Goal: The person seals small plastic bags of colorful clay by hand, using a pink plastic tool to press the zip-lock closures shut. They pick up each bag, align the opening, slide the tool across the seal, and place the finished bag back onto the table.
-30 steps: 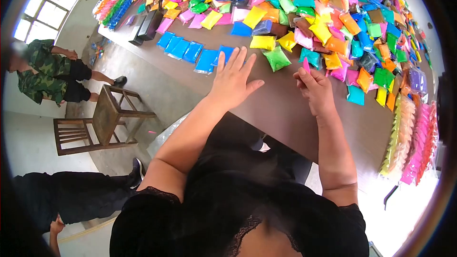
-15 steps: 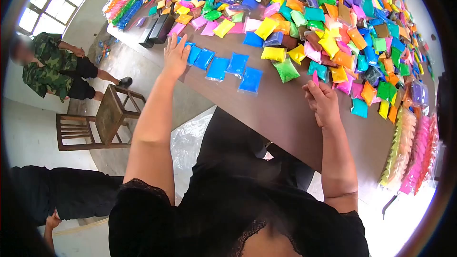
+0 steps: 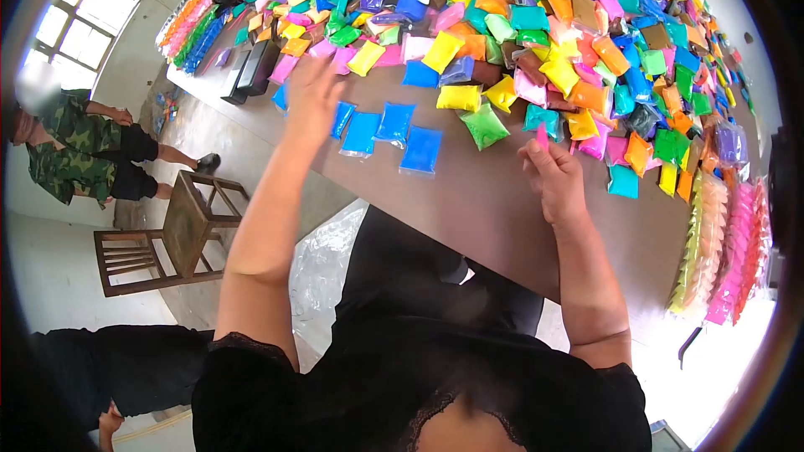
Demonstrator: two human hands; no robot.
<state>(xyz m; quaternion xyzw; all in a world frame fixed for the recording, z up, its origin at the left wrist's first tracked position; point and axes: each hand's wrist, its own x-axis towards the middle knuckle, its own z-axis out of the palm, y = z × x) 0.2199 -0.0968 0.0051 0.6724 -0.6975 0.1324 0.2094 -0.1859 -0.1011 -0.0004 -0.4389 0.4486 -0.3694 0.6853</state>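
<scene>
Brown, the table (image 3: 469, 201) is carrying a heap of sealed packets (image 3: 559, 74) across its far side, each packet holding coloured material. Clear sleeves (image 3: 722, 243) are holding stacked yellow, peach, pink and red packs by its right edge. The left hand (image 3: 311, 100), open and blurred, is reaching over the row of blue packets (image 3: 361, 134) towards its left end, whereas a second earlier it was at the right end; contact is unclear. Near the front edge, those are lying left of the right hand (image 3: 554, 180), which is pinching a pink piece (image 3: 543, 136).

Bright window glare, blurred left hand (image 3: 314, 99), fisheye distortion
</scene>
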